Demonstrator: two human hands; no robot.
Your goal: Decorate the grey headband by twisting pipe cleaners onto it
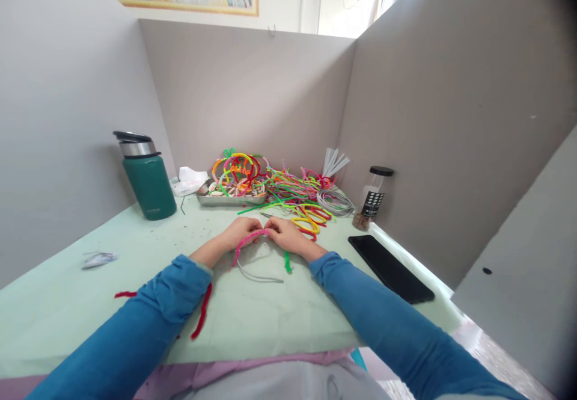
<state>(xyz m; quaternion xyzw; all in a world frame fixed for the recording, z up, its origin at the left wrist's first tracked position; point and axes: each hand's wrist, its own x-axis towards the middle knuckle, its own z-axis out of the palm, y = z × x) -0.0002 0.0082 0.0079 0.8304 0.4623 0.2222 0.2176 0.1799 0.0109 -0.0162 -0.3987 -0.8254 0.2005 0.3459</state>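
Over the middle of the table, my left hand [242, 232] and my right hand [285, 234] are close together, fingers pinched. Between them runs a pink fuzzy stem [244, 242], held at its upper part by both hands, its free end curving down to the left. A thin grey wire [256, 278] loops below it toward the tabletop. Under my right wrist lies a short green fuzzy piece [287, 262]. A red fuzzy stem [202, 313] lies beside my left forearm. The fingertips are too small to show the exact grip.
Behind my hands are a metal tray [232, 201] with colourful hoops, a pile of coloured stems [295, 186] and coiled wire [336, 202]. A green bottle [151, 186] stands left; a clear jar [370, 201] and black phone [390, 267] are right. Grey partitions [252, 87] enclose the table.
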